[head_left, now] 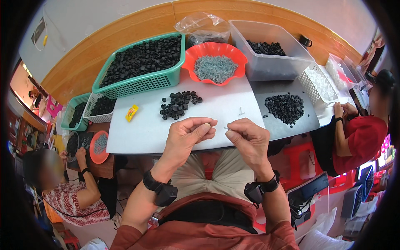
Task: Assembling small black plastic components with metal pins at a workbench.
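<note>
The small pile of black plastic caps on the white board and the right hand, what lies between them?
In the head view, one small pale metal screw lies on the white board between them.

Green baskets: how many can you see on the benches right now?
2: a large green basket of black caps behind the white board, and a smaller green basket far left. More may be hidden.

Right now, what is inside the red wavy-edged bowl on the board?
The red bowl holds a heap of small grey metal pins, piled to about rim level. The bowl's bottom is covered by the heap, so anything lying under the pins cannot be seen.
</note>
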Tool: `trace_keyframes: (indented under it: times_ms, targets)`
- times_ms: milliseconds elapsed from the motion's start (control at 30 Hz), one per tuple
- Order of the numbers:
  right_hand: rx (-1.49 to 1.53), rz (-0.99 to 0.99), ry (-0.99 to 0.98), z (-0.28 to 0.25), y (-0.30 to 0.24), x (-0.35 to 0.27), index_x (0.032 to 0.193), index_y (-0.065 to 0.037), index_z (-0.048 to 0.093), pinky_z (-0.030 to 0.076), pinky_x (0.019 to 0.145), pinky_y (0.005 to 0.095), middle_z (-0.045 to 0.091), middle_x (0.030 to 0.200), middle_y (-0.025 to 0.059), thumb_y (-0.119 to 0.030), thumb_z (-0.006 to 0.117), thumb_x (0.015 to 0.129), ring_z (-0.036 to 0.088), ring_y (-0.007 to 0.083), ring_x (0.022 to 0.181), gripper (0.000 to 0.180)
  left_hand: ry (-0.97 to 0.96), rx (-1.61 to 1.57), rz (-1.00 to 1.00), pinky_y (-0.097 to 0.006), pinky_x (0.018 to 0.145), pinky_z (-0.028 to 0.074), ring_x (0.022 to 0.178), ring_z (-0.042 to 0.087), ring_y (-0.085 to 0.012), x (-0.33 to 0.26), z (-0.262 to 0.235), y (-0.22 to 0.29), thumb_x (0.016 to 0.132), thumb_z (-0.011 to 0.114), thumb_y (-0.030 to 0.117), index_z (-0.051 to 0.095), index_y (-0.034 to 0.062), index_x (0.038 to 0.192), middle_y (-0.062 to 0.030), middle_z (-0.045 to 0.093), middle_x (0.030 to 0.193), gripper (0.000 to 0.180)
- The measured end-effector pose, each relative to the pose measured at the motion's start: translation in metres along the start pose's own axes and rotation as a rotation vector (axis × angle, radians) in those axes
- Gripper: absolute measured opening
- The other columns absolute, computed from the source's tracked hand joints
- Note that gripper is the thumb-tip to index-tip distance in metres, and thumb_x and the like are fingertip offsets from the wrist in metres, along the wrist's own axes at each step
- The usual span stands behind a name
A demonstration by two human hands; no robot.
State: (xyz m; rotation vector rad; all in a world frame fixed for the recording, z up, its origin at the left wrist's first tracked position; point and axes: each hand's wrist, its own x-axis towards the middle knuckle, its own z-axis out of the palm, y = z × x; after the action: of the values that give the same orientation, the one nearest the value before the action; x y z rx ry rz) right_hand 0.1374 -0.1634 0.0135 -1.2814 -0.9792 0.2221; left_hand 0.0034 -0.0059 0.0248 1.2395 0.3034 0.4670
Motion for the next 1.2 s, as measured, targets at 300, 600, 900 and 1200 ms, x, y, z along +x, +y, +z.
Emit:
trace_keyframes:
  times_ms: [300, 600, 900, 1200]
  targets:
    - [0.086, -0.076, -0.051, 0.016, -0.007, -0.003, 0.106, -0.002, 0.077, 0.052, 0.069, 0.025, 0.072, 0.095, 0.0083, 0.004, 0.078, 0.086, 0.066, 0.0123, 0.08, 0.021, -0.137, -0.348, -0.158, -0.031, 0.092, 0.062, 0.099, 0.072, -0.0167, -0.014, 0.002, -0.003, 0.102, 0.066, 0.011, 0.068, -0.0021, 0.125, -0.0111, 0.073, 0.112, 0.027]
    - [0.016, -0.066, -0.081, 0.013, -0.013, -0.007, 0.105, -0.002, 0.077, 0.053, 0.07, 0.0265, 0.072, 0.093, 0.0089, 0.004, 0.077, 0.087, 0.067, 0.014, 0.081, 0.02, -0.139, -0.379, -0.172, -0.03, 0.09, 0.063, 0.099, 0.072, -0.0159, -0.017, 0.003, -0.006, 0.102, 0.066, 0.01, 0.068, -0.0015, 0.123, -0.0099, 0.073, 0.108, 0.025]
    - [-0.115, -0.113, -0.065, 0.012, -0.008, -0.008, 0.105, -0.001, 0.077, 0.054, 0.069, 0.0274, 0.071, 0.092, 0.0098, 0.003, 0.077, 0.087, 0.069, 0.0169, 0.079, 0.018, -0.102, -0.331, -0.183, -0.031, 0.085, 0.064, 0.089, 0.075, -0.0195, -0.021, 0.007, -0.007, 0.1, 0.068, 0.009, 0.07, -0.0008, 0.118, -0.0125, 0.074, 0.103, 0.02]
    - [-0.265, -0.178, -0.108, 0.009, -0.008, -0.014, 0.115, -0.003, 0.073, 0.054, 0.059, 0.028, 0.068, 0.1, 0.0098, 0.0, 0.081, 0.084, 0.067, 0.0161, 0.07, 0.033, -0.052, -0.398, -0.233, -0.03, 0.085, 0.063, 0.091, 0.074, -0.0172, -0.023, 0.014, -0.009, 0.099, 0.068, 0.006, 0.072, 0.0012, 0.111, -0.0101, 0.074, 0.103, 0.014]
